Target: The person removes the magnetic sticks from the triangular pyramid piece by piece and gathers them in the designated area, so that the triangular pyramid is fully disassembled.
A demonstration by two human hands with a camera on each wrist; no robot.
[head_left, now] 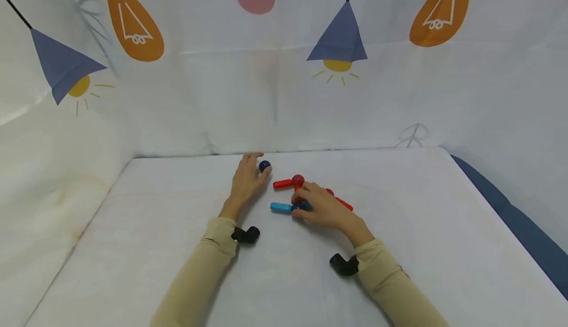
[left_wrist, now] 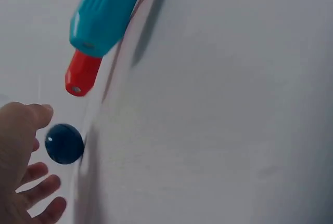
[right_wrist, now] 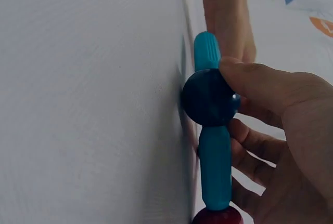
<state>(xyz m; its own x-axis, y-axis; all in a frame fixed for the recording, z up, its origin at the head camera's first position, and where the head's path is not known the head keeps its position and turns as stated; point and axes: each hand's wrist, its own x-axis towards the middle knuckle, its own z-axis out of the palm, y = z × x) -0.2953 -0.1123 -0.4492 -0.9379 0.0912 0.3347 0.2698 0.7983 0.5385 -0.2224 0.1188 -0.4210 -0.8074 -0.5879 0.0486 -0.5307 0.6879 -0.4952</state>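
My left hand [head_left: 247, 180] reaches round a loose dark blue ball [head_left: 264, 165] near the table's back edge. In the left wrist view its thumb and fingers are spread, with a gap showing between the thumb and the ball [left_wrist: 64, 144]. My right hand [head_left: 326, 206] pinches another dark blue ball [right_wrist: 210, 97] between thumb and fingers. That ball joins two light blue building sticks [head_left: 281, 207] in a line, and a red ball [right_wrist: 218, 216] sits at one stick's end. Behind the right hand are a red stick [head_left: 283, 184] and a red ball [head_left: 298, 180]; the hand partly hides the assembly.
A second red ball [head_left: 330, 192] and a red stick [head_left: 344, 203] show beyond the right hand. The white table [head_left: 133, 248] meets a printed white curtain [head_left: 199, 100] at the back. Something dark blue [head_left: 510, 218] stands beside the right edge.
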